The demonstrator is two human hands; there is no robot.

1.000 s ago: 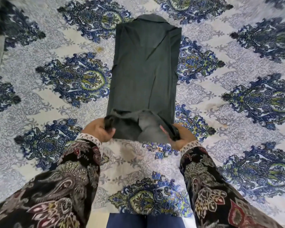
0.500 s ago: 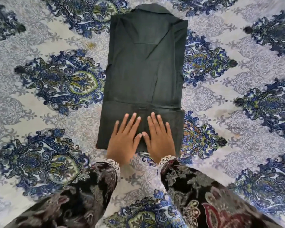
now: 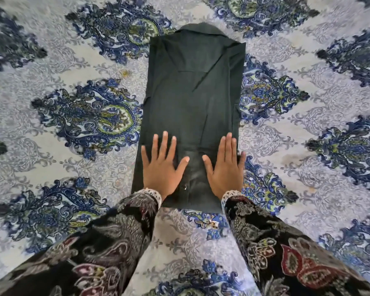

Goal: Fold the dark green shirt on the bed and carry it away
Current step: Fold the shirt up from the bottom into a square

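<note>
Now pressing down flat on the near, folded-up end of the shirt, left hand and right hand lying side by side but apart, fingers straight and spread, gripping nothing; lying lengthwise as a narrow folded strip on the bed, collar at the far end, small button showing between the wrists; wearing dark paisley sleeves with lace cuffs
</note>
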